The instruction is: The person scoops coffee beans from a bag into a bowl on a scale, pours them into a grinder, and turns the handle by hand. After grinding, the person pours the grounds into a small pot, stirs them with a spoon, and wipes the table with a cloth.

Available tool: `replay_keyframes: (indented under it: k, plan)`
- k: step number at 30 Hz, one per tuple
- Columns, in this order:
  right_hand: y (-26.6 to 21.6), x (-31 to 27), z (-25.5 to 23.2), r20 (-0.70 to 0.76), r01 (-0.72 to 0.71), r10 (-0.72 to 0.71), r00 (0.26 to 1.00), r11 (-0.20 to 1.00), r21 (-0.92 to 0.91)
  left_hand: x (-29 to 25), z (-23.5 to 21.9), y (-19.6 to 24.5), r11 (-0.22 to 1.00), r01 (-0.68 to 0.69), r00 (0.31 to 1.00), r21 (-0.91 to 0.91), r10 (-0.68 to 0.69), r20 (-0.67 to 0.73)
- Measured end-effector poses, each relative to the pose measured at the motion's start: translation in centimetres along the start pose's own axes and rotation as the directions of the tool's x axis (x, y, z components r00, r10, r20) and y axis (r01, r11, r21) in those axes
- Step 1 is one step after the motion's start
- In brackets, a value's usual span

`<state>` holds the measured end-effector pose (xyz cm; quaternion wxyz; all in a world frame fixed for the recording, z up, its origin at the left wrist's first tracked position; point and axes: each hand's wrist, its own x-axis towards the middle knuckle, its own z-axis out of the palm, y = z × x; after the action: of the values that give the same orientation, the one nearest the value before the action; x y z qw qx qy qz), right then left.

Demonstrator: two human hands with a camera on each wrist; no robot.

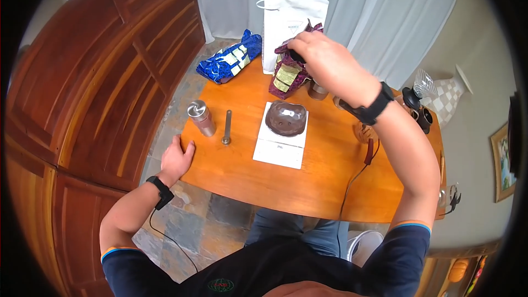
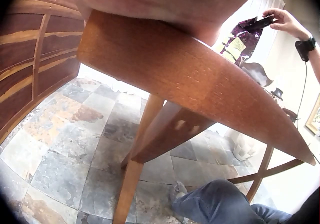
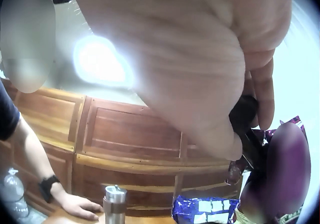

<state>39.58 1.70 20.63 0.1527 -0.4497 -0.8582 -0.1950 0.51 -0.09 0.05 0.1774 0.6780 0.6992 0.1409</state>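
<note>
My right hand grips a dark object with a rounded black end at the mouth of an upright purple foil bag. In the left wrist view the object looks long and black, its far end against the bag top; I cannot tell its kind. My left hand rests on the left edge of the wooden table, fingers relaxed. A glossy brown dish sits on a white scale at the middle. Between the scale and my left hand lie a metal scoop and an upright cylindrical hand grinder.
A blue foil bag lies at the back left, beside a standing white bag. Under my right forearm are a glass vessel and a corded dark red handle. A checkered vase stands at the right.
</note>
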Motion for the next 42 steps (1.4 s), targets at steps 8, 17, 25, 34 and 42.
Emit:
replay_keyframes:
  k: [8, 17, 25, 34, 42]
  plan:
    - [-0.6, 0.7, 1.3, 0.055, 0.060, -0.062, 0.997, 0.998, 0.031, 0.1, 0.2, -0.4, 1.000, 0.004, 1.000, -0.006, -0.004, -0.001]
    - [0.1, 0.4, -0.6, -0.010, -0.112, 0.116, 0.993, 0.974, 0.198, 0.2, 0.0, -0.3, 0.999, 0.039, 0.999, 0.002, -0.039, 0.029]
    - [0.3, -0.4, -2.7, -0.060, -0.138, 0.160, 0.985, 0.950, 0.280, 0.0, 0.0, -0.3, 0.999, 0.027, 1.000, -0.020, -0.027, 0.012]
    - [0.4, -0.8, -3.7, -0.041, -0.221, 0.253, 0.967, 0.905, 0.365, -0.2, -0.6, 0.1, 0.999, 0.027, 0.999, -0.040, -0.026, 0.028]
    - [0.5, -1.6, -4.9, -0.023, -0.288, 0.351, 0.936, 0.804, 0.520, -0.1, -0.6, 0.0, 0.999, 0.025, 0.999, -0.034, -0.024, 0.044]
